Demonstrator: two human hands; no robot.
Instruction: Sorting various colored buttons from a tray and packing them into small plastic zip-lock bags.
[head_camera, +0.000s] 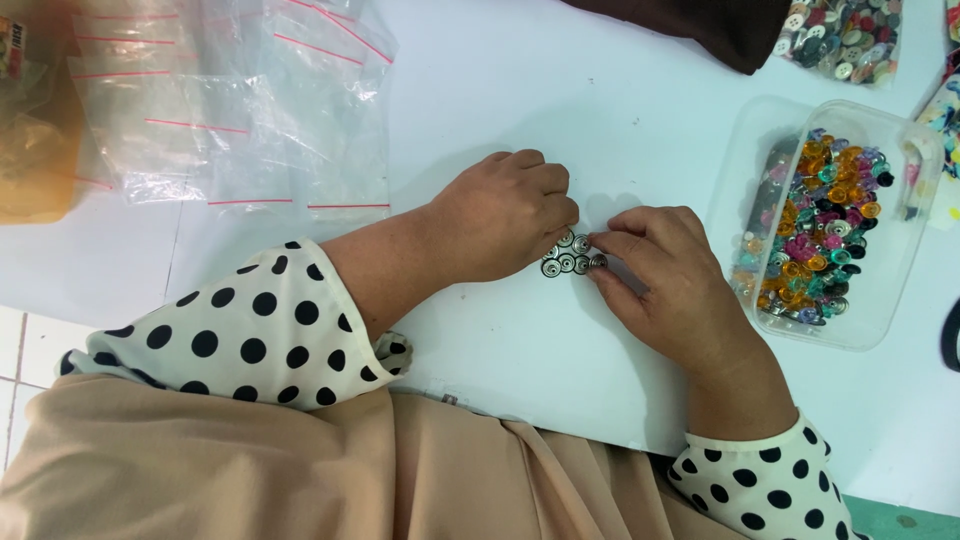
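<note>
Centre of frame, white bench (560, 90): left hand (505, 215) curled, fingertips pressed to a small cluster of dark ringed buttons (567, 256); right hand (665, 275) pinches one at the cluster's right edge. Risk, as I judge it: a nudge scatters them. Clear tub (905, 250) of coloured buttons sits right; plastic bags (240, 100) upper left.

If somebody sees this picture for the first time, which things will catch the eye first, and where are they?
The eye goes first to the two hands at the middle of the white table: the left hand and the right hand meet over a small cluster of dark round buttons. Next comes the clear plastic tray at the right, full of colourful buttons. At the upper left lies a pile of clear zip bags.
</note>
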